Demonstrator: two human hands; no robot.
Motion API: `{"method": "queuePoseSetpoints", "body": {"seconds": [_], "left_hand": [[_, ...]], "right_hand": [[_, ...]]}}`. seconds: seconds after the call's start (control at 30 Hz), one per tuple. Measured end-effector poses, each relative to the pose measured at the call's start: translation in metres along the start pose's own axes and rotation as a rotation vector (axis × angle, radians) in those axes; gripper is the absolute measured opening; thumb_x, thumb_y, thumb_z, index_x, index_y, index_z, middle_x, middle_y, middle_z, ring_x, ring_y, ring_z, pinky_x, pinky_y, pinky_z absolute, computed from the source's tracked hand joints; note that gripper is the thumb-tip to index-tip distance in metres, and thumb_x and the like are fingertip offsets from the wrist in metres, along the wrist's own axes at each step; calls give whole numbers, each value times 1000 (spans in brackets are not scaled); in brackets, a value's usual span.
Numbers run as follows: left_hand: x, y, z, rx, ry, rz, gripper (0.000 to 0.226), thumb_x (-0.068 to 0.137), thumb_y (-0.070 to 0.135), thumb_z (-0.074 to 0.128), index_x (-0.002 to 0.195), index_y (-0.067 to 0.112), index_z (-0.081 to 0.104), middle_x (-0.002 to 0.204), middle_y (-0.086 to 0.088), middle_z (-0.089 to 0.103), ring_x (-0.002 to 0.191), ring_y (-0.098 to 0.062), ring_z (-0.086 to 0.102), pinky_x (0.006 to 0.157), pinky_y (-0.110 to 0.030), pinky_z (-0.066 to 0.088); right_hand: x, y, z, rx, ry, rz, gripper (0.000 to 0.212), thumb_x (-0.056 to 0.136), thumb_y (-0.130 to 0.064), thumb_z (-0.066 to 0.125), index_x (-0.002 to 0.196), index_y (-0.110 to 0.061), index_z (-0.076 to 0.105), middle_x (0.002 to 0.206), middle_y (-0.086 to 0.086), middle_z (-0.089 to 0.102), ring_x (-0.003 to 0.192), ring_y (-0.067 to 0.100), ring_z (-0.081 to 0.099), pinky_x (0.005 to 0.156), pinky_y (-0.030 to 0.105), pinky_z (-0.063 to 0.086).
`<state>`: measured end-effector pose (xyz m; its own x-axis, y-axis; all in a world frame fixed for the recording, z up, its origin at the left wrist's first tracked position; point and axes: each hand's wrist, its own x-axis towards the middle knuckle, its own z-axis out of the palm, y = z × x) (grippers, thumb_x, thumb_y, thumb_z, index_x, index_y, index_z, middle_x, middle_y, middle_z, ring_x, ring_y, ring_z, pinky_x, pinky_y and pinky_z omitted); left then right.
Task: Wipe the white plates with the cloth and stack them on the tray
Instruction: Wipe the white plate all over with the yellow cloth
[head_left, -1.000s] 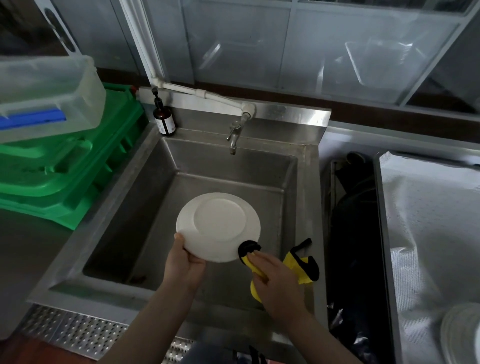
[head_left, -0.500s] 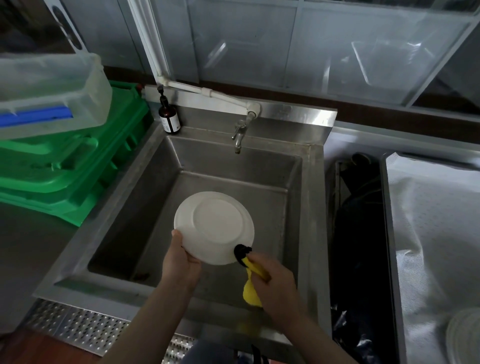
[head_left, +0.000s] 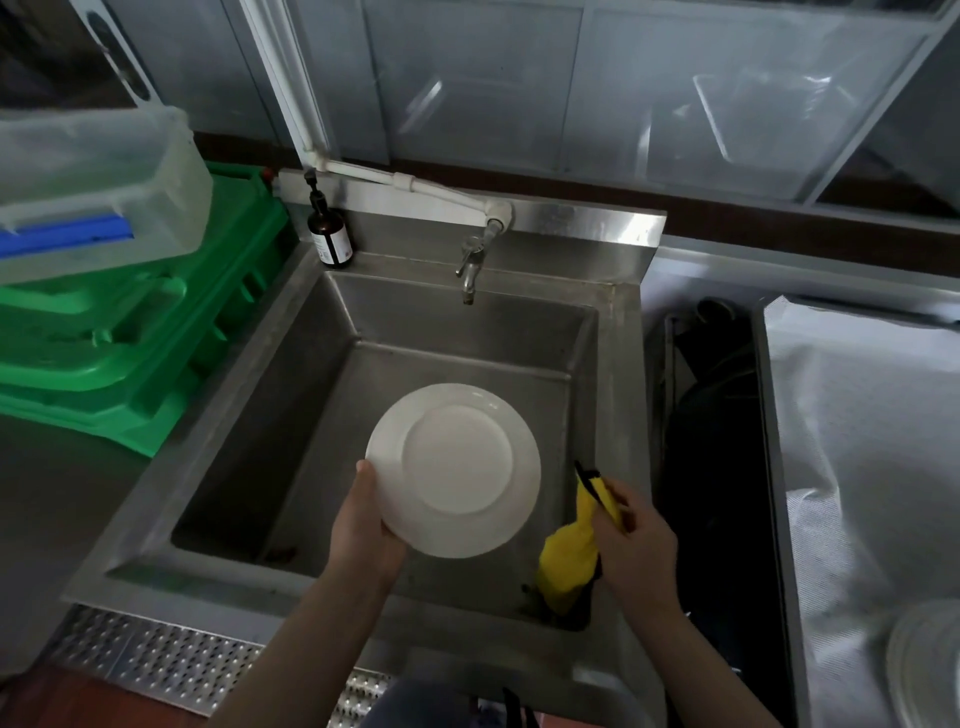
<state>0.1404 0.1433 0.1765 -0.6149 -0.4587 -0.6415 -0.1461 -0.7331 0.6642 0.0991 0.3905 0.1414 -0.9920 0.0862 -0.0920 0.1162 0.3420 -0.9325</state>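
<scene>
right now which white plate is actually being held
The white plate over the sink, gripped at its lower-left rim by the left hand, underside facing the camera. The other plates lie stacked at the far right, untouched.

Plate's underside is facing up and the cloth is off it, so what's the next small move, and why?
Probably bring the yellow cloth in the right hand back onto the white plate: the left hand holds it over the sink, and the cloth sits just right of its rim, not touching.
</scene>
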Motion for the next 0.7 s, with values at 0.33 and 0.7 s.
{"method": "queuePoseSetpoints", "body": {"seconds": [0.33, 0.7], "left_hand": [[-7, -11, 4, 107, -45, -52, 35, 105, 42, 42, 116, 19, 66, 118, -11, 71, 110, -34, 65, 98, -57, 49], [-16, -20, 5, 187, -118, -28, 36, 106, 40, 37, 114, 21, 66, 100, -3, 77, 100, -27, 68, 76, -44, 55]], "right_hand": [[17, 12, -59, -161, 175, 31, 31, 91, -5, 61, 120, -17, 64, 98, 1, 66, 90, 18, 61, 80, 30, 46], [31, 29, -65, -492, -132, 326, 43, 98, -11, 47, 140, -2, 43, 123, 24, 57, 112, 38, 55, 80, 34, 40]]}}
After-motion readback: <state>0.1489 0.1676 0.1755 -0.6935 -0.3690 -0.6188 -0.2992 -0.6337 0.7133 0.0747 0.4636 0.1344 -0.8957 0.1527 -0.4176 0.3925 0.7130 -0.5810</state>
